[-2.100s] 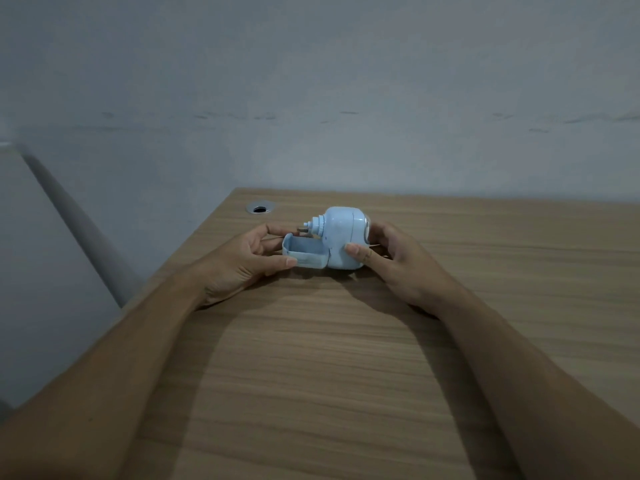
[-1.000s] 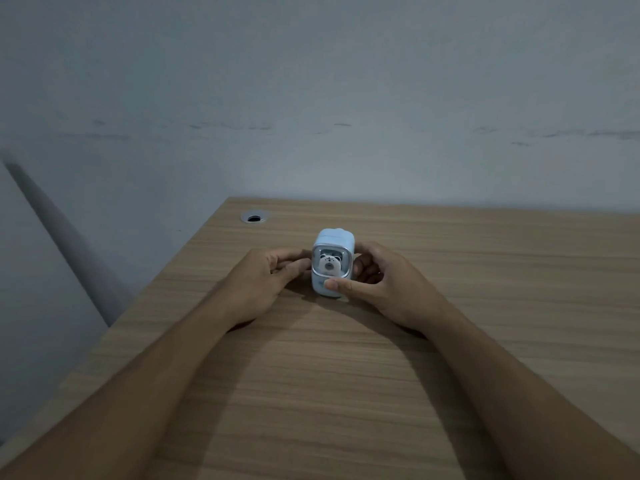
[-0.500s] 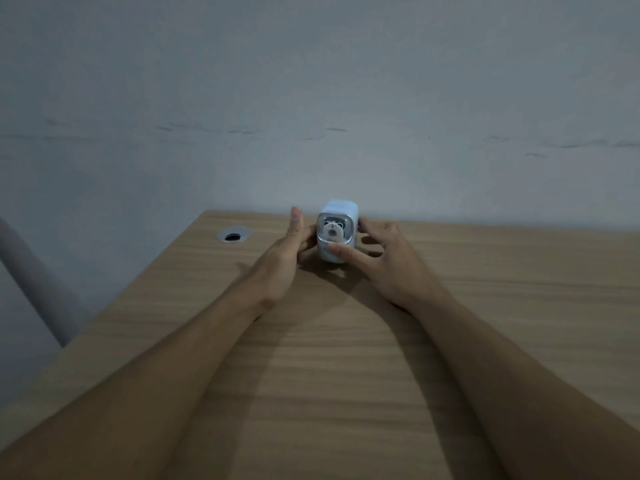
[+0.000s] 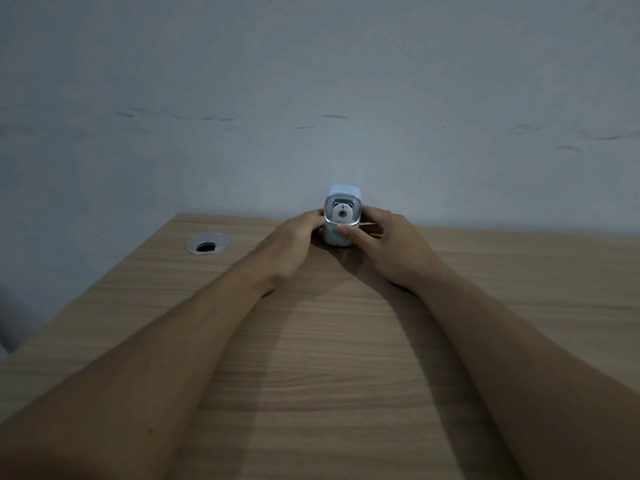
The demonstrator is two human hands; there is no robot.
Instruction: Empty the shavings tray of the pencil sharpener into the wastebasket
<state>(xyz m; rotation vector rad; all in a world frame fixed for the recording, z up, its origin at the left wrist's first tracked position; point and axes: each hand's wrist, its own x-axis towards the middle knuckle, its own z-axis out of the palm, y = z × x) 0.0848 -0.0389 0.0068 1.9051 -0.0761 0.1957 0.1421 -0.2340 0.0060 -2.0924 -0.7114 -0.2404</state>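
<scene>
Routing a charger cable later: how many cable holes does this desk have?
1. The cable hole, ringed in metal, sits near the far left corner of the desk, left of the left hand. The desk's right side runs out of view, so another may be hidden.

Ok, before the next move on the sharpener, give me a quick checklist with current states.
1. Pencil sharpener upright on the desk: ok.
2. Left hand on its side: ok.
3. Right hand on it, thumb across the lower front: ok.
4. Shavings tray seated or empty: cannot tell.
5. Wastebasket in view: not ok, none visible.
6. Cable grommet apart from the hands: ok.
</scene>
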